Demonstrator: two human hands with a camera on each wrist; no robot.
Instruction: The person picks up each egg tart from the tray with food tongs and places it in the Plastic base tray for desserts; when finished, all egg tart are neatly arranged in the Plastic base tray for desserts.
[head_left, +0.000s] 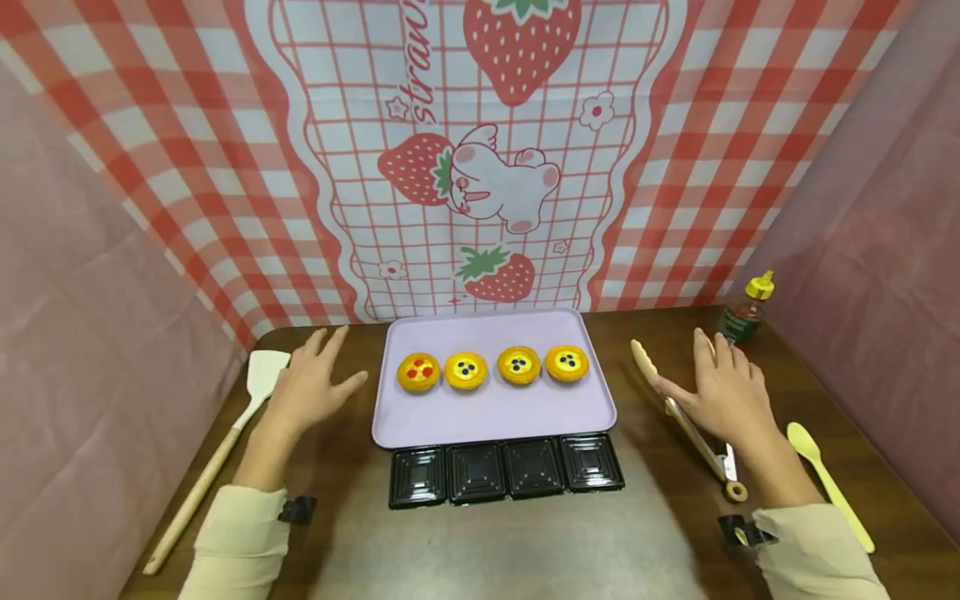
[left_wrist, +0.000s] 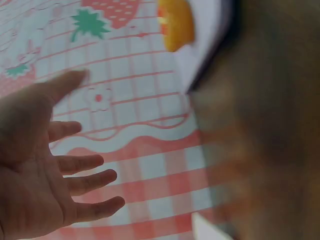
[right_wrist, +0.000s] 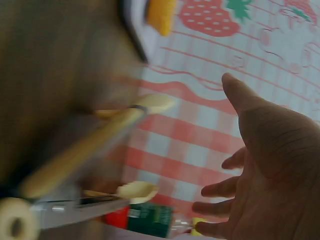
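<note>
Lilac tray (head_left: 495, 417) carries four tarts (head_left: 466, 371) in a row, one red-dotted, three blue-dotted; black boxes (head_left: 476, 473) line up on its near side, no tart in any. Left hand (head_left: 309, 379): fingers apart, holding nothing, beside the spatula (head_left: 213, 466). Right hand (head_left: 727, 392): same, fingers apart, over the tongs (head_left: 697, 442), no grip on them. Reads as the very start: no tool in hand, so all handling looks left to do.
</note>
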